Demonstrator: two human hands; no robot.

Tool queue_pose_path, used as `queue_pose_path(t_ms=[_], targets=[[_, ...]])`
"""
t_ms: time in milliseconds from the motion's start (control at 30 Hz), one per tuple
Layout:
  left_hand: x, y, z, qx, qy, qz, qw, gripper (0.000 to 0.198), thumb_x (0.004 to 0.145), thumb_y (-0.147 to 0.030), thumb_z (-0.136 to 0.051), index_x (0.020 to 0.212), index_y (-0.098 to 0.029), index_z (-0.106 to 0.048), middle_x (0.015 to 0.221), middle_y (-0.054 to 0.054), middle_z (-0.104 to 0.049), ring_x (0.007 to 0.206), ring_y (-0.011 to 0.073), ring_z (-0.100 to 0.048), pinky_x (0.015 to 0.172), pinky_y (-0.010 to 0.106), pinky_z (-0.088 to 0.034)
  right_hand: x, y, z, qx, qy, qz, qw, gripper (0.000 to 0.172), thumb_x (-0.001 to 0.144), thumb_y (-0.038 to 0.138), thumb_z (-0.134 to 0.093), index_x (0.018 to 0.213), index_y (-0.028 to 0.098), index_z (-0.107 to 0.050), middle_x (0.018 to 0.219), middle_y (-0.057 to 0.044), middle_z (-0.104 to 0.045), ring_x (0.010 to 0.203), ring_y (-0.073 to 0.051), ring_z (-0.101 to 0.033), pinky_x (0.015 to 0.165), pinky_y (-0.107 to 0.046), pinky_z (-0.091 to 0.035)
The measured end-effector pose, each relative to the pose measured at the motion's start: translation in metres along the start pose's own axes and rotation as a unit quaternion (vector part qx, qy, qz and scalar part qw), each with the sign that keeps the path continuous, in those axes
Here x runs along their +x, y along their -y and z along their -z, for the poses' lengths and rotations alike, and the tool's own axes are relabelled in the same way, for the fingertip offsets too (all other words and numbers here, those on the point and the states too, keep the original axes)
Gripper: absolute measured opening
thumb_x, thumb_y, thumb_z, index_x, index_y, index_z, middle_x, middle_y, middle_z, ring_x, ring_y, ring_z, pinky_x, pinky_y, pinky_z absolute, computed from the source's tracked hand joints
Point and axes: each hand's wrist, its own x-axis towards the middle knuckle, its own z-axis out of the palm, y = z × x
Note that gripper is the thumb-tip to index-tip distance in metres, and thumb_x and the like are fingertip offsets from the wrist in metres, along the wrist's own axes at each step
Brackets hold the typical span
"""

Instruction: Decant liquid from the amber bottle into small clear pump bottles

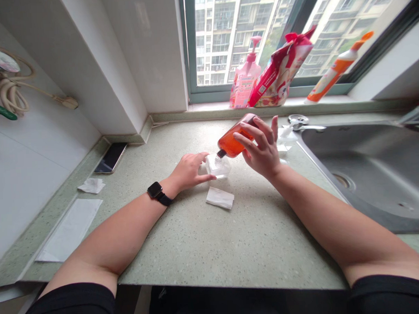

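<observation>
My right hand grips an orange-red bottle, tilted with its dark neck pointing down to the left. The bottle's mouth is just above a small clear plastic container on the counter. Around the left side of that container, the thumb and fingers of my left hand are closed, steadying it. Whether liquid is running from the bottle is too small to tell. A folded white tissue lies on the counter in front of the container. On my left wrist is a black watch.
A steel sink is set into the counter at right. White pump top rests beside it. A phone, crumpled tissue and flat white sheet lie at left. A pink pump bottle, red bag and orange-white bottle stand on the windowsill.
</observation>
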Motion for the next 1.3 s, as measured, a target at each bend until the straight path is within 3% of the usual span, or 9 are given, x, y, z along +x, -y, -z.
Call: queue_pose_path(t_ms=[600, 833, 1000, 1300], targets=[[0.0002, 0.0014, -0.0007, -0.002, -0.001, 0.000, 1.000, 0.074, 0.089, -0.067, -0.081, 0.143, -0.022, -0.056, 0.115, 0.011, -0.077, 0.106, 0.0308, -0.073, 0.103, 0.052, -0.052, -0.0006, -0.0013, 0.0004, 0.006, 0.039, -0.024, 0.999, 0.088, 0.095, 0.014, -0.064, 0.163, 0.060, -0.033, 0.157, 0.004, -0.060, 0.157, -0.038, -0.045, 0.132, -0.082, -0.012], [0.0003, 0.0003, 0.0007, -0.003, 0.003, -0.002, 1.000, 0.074, 0.090, -0.065, -0.081, 0.144, -0.020, -0.056, 0.116, 0.011, -0.077, 0.107, 0.0312, -0.073, 0.103, 0.052, -0.052, 0.0007, -0.0003, 0.0001, 0.010, -0.010, 0.009, 1.000, 0.085, 0.095, 0.012, -0.065, 0.162, 0.056, -0.038, 0.157, 0.002, -0.060, 0.158, -0.037, -0.044, 0.133, -0.080, -0.016], [0.0003, -0.0004, 0.0014, -0.007, 0.007, -0.001, 1.000, 0.074, 0.091, -0.066, -0.079, 0.144, -0.021, -0.055, 0.118, 0.012, -0.077, 0.107, 0.0308, -0.073, 0.105, 0.052, -0.051, 0.0013, 0.0003, 0.0005, 0.017, -0.008, 0.004, 1.000, 0.083, 0.095, 0.011, -0.066, 0.161, 0.056, -0.042, 0.157, 0.002, -0.062, 0.157, -0.037, -0.045, 0.132, -0.080, -0.016], [0.0012, -0.0024, 0.0041, 0.003, 0.012, 0.004, 1.000, 0.072, 0.091, -0.063, -0.081, 0.142, -0.019, -0.057, 0.116, 0.011, -0.077, 0.106, 0.0315, -0.072, 0.101, 0.051, -0.052, 0.0029, 0.0024, -0.0008, 0.003, -0.020, 0.013, 1.000, 0.090, 0.097, 0.011, -0.066, 0.164, 0.059, -0.032, 0.156, 0.002, -0.063, 0.155, -0.036, -0.049, 0.133, -0.079, -0.020]])
